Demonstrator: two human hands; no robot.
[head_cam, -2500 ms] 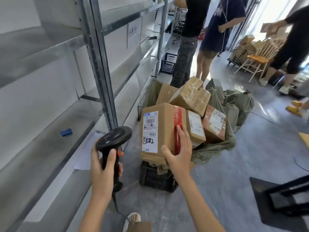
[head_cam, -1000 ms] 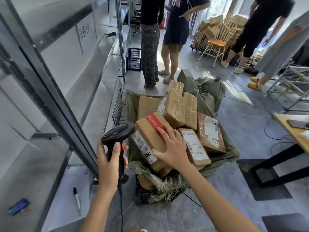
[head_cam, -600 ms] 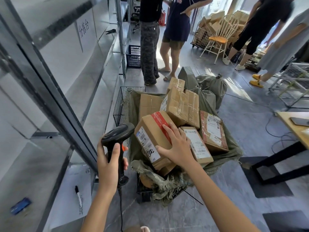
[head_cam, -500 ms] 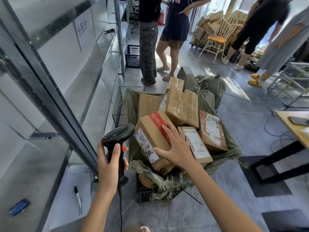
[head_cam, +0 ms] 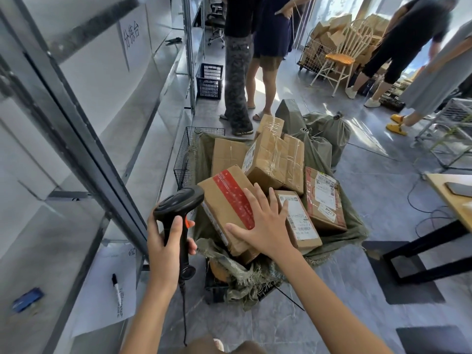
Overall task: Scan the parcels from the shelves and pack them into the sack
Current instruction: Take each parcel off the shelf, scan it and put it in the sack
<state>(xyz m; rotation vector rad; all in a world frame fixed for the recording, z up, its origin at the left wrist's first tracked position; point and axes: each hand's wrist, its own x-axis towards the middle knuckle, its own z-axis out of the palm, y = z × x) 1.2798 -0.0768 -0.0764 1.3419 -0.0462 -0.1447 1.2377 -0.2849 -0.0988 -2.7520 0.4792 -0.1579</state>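
Cardboard parcel with a red tape band (head_cam: 227, 208), head view: it lies tilted at the near left of the green woven sack (head_cam: 355, 226), resting on the heap of other boxes and touching the labelled box (head_cam: 298, 221) to its right. Sack, item two: mouth folded open over a black crate (head_cam: 217, 290) and a wire basket (head_cam: 184, 159), filled above its rim with brown boxes. Right hand (head_cam: 263, 226): flat, fingers spread and straight, palm pressing across the seam between the taped parcel and the labelled box; grasping nothing. Left hand (head_cam: 166, 251): wrapped round the grip of the black barcode scanner (head_cam: 178, 208), head raised just beside the parcel's left corner, cable hanging below. Forearms: both extended forward and downward from the bottom of the frame, right reaching further. Step in hand, by judgement: seating the parcel in the sack. To do it well, press evenly downward so the tilted box settles flat and does not slide off the near edge, where the sack's frayed lip sags. Shelf (head_cam: 76, 251) at left carries a paper sheet (head_cam: 107, 290) and a marker (head_cam: 117, 290).
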